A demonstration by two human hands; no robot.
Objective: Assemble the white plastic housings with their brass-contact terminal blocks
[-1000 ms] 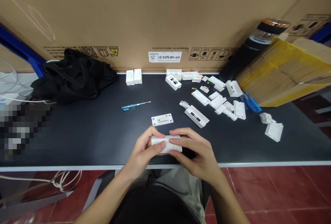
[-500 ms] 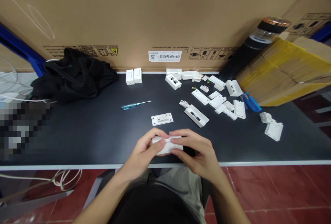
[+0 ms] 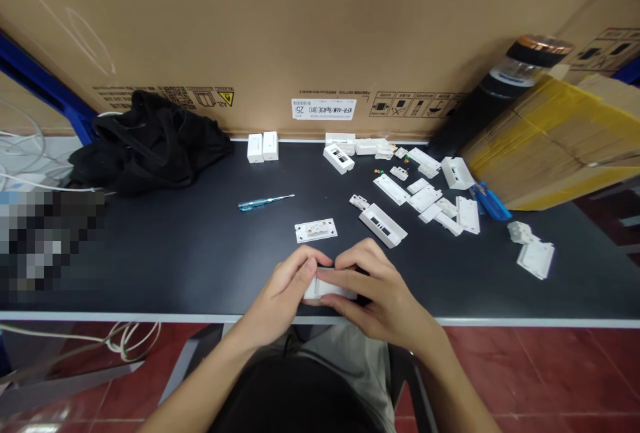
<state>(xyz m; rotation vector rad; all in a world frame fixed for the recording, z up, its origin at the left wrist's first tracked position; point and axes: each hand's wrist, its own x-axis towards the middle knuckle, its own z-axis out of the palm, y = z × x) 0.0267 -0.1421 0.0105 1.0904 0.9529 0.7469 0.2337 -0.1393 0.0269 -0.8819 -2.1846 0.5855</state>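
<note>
Near the front edge of the dark tabletop, both hands grip one white plastic housing (image 3: 330, 284). My left hand (image 3: 287, 290) pinches its left end between thumb and fingers. On the other end, my right hand (image 3: 373, 286) has its fingers bent over the top and the thumb along the near side. Fingers cover much of the housing. Just beyond the hands lies a flat white plate (image 3: 316, 230) with a small fitting on it. A hollow white cover (image 3: 383, 225) with slots rests to its right, next to a small white insert (image 3: 359, 202).
A teal screwdriver (image 3: 266, 202) lies left of centre. Two white boxes (image 3: 255, 148) stand at the back. Several white plates (image 3: 425, 198) and parts are scattered right. A black bag (image 3: 160, 143), a black flask (image 3: 493, 93) and a taped carton (image 3: 555, 146) flank the table.
My fingers have shifted on the white housing, the right hand's fingers now bent more over its top and covering more of it. The view has moved slightly; other parts lie as before.
</note>
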